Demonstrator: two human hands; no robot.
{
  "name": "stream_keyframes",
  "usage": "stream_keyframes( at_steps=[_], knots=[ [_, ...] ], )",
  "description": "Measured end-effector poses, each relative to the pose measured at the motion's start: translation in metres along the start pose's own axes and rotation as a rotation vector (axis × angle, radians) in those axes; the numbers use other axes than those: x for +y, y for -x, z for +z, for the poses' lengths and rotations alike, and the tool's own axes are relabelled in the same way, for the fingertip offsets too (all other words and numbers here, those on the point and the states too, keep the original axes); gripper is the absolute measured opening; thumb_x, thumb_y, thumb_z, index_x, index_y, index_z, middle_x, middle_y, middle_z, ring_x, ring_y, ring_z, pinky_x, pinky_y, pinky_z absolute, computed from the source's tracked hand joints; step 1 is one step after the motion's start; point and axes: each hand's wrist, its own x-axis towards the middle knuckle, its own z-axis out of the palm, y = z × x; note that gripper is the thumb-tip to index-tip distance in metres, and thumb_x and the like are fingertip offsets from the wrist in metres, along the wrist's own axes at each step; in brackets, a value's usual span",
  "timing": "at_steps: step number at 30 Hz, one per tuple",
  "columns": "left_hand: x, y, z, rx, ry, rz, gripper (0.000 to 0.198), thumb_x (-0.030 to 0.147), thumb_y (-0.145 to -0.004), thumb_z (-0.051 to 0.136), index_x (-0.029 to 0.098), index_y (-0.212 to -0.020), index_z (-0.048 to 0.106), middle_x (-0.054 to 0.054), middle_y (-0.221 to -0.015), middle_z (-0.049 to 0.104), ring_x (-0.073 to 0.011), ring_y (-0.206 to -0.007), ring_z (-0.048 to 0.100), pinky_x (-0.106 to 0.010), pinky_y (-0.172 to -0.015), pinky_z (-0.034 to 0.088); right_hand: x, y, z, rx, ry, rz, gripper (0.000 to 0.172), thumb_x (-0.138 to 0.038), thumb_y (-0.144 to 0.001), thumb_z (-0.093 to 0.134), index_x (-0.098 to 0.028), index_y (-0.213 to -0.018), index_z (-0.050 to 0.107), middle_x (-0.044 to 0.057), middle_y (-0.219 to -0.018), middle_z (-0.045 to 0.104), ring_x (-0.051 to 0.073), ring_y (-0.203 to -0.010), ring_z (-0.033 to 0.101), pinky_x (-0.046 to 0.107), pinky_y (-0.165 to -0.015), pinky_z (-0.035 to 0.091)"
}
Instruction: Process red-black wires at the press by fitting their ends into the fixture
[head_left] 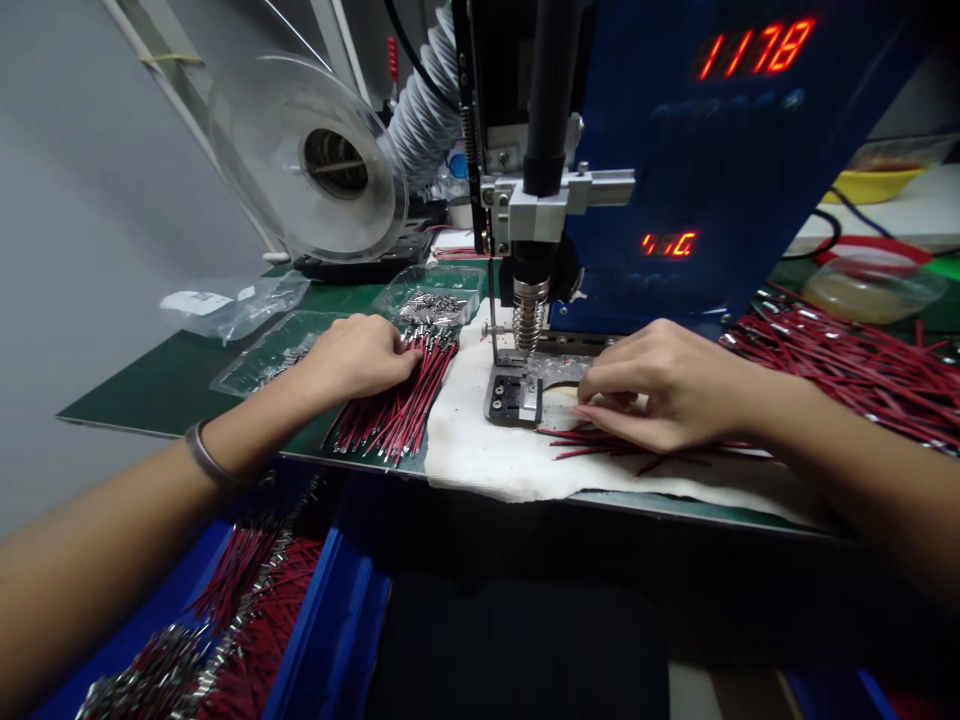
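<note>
My left hand (369,355) rests at the upper end of a bundle of red wires with metal tips (409,405), its fingers bent over them; what the fingertips hold is hidden. To the right, my right hand (649,390) is pinched beside the small black metal fixture (516,397), just above a few loose red wires (574,440) on the white cloth (487,462). Anything between its fingertips is too small to make out. A spring-wrapped soldering tip (529,315) stands over the fixture.
Clear trays of small metal parts (435,300) stand behind my left hand. A blue machine (660,150) with red digits rises behind. A large pile of red wires (855,360) lies at right. Blue bins (311,620) of wires sit below the table edge. A clear spool (292,160) is upper left.
</note>
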Motion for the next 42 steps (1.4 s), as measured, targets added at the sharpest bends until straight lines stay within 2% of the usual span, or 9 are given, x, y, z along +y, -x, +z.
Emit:
stream_keyframes(
  at_steps=[5,10,15,19,28,33,38,42],
  knots=[
    [0.002,-0.004,-0.001,-0.009,-0.013,0.025,0.046,0.055,-0.085,0.045,0.02,-0.068,0.07,-0.013,-0.071,0.068,-0.0311,-0.077,0.065,-0.038,-0.069,0.044,-0.001,0.0,-0.001,-0.009,-0.007,0.0,0.026,-0.026,-0.098,0.053,-0.016,-0.08,0.067,0.001,-0.064,0.062,0.01,-0.053,0.052,0.026,-0.055,0.031],
    [0.0,-0.006,0.0,-0.034,0.004,0.023,0.054,0.062,-0.086,0.042,0.02,-0.058,0.062,-0.013,-0.066,0.065,-0.0282,-0.069,0.063,-0.036,-0.062,0.04,-0.001,0.0,-0.001,-0.011,-0.014,0.006,0.027,-0.026,-0.099,0.052,-0.016,-0.081,0.069,0.002,-0.065,0.063,0.01,-0.054,0.053,0.026,-0.055,0.032],
    [0.0,-0.007,0.001,-0.008,-0.006,0.018,0.052,0.06,-0.086,0.043,0.019,-0.066,0.069,-0.014,-0.071,0.068,-0.0306,-0.076,0.065,-0.036,-0.065,0.043,0.0,0.0,0.0,-0.011,-0.003,0.014,0.027,-0.027,-0.099,0.052,-0.016,-0.08,0.068,0.002,-0.064,0.063,0.01,-0.054,0.053,0.026,-0.055,0.032],
    [0.002,-0.008,0.0,-0.034,0.019,0.01,0.049,0.057,-0.085,0.045,0.019,-0.075,0.075,-0.013,-0.076,0.071,-0.0303,-0.08,0.066,-0.036,-0.069,0.045,0.001,0.001,0.001,-0.016,0.0,0.018,0.031,-0.031,-0.1,0.051,-0.016,-0.079,0.067,0.002,-0.064,0.062,0.011,-0.055,0.053,0.026,-0.056,0.032],
    [-0.002,-0.006,0.002,-0.038,0.108,-0.023,0.047,0.057,-0.083,0.049,0.021,-0.087,0.078,-0.012,-0.08,0.071,-0.0319,-0.081,0.065,-0.038,-0.07,0.045,-0.001,0.0,0.0,-0.001,-0.005,0.003,0.029,-0.028,-0.1,0.051,-0.015,-0.079,0.068,0.002,-0.064,0.062,0.01,-0.055,0.054,0.026,-0.055,0.032],
    [0.002,-0.006,0.001,-0.043,0.048,-0.006,0.061,0.067,-0.087,0.039,0.019,-0.076,0.075,-0.015,-0.076,0.07,-0.0319,-0.076,0.064,-0.038,-0.067,0.044,-0.001,0.0,0.0,-0.001,-0.003,0.009,0.027,-0.028,-0.099,0.052,-0.015,-0.081,0.069,0.001,-0.062,0.06,0.01,-0.053,0.051,0.027,-0.055,0.031],
    [0.003,-0.008,0.001,-0.027,0.006,0.031,0.056,0.061,-0.088,0.04,0.018,-0.066,0.069,-0.014,-0.071,0.067,-0.0299,-0.073,0.063,-0.036,-0.063,0.04,-0.001,0.0,0.001,0.0,-0.008,-0.003,0.026,-0.026,-0.098,0.052,-0.015,-0.081,0.068,0.001,-0.063,0.061,0.01,-0.054,0.052,0.026,-0.055,0.031],
    [-0.001,-0.012,0.002,-0.06,0.099,0.011,0.051,0.061,-0.085,0.046,0.019,-0.065,0.068,-0.012,-0.073,0.067,-0.0276,-0.072,0.062,-0.036,-0.063,0.04,-0.001,0.0,0.001,0.006,-0.01,-0.006,0.028,-0.027,-0.099,0.052,-0.015,-0.078,0.067,0.001,-0.062,0.06,0.01,-0.053,0.051,0.026,-0.055,0.031]
  ],
)
